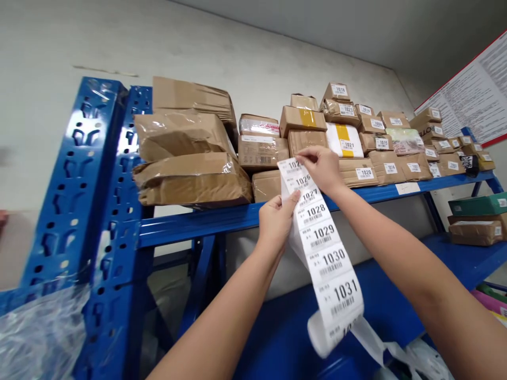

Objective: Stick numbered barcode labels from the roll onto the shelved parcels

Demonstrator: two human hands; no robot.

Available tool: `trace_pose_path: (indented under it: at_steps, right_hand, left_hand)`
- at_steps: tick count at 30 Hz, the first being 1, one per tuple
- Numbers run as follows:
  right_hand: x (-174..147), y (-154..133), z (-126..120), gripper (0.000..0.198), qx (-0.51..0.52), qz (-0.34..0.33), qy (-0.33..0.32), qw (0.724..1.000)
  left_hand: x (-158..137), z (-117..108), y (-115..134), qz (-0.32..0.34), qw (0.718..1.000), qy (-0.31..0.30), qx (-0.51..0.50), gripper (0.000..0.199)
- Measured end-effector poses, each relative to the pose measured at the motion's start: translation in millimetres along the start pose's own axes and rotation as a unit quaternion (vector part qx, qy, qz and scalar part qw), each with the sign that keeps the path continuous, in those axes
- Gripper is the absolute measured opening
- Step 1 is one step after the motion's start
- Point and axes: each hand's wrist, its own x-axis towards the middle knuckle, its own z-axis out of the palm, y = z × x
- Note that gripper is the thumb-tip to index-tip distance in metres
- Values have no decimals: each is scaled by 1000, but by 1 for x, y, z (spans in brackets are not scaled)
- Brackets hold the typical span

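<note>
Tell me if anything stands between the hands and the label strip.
Nothing does. The left hand pinches the label strip at its left edge beside label 1027, and the right hand grips its top end, in front of the parcels.

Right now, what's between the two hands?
Head view: only the white strip of numbered barcode labels. Left hand pinches its edge near 1027; right hand holds its top, near 1025.

My left hand (276,219) pinches the strip's (325,248) edge low down; my right hand (322,168) grips its top, apparently peeling, both arms raised.
</note>
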Motion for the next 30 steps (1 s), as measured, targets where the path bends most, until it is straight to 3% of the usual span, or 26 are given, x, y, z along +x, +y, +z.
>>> trace_pose_path:
  at_steps: [3,7,11,12,15,17,19,21,25,30]
  right_hand:
    - [25,18,-3,12,-60,42,51,996]
    - [40,31,-7,12,-180,70,29,981]
    - [24,9,-9,53,-196,17,67,978]
    - [16,1,-11,49,-159,9,40,986]
    - [-7,-14,-16,17,9,28,-147,989]
    - [-19,-15,-18,11,76,60,-207,974]
    - [-26,-10,-19,9,106,88,-181,974]
    - [-27,-4,-19,11,155,126,-153,968]
    - [-28,1,-17,18,214,178,-104,955]
    - [-35,-4,-10,2,98,49,-8,994]
  left_hand:
    - [-4,-5,-5,19,997,-11,71,42]
    - [-4,-11,-7,80,988,-38,126,34]
    - [4,-14,-2,135,978,-40,150,32]
    - [5,-14,-1,144,978,-39,147,31]
    - [8,-9,3,132,987,-38,81,25]
    - [9,-4,5,92,995,-38,4,44]
    - [11,3,6,53,996,-34,-56,47]
    - [13,9,6,38,996,-20,-79,34]
    - [19,16,4,95,994,39,-42,36]
    - [23,19,4,91,995,-20,-38,45]
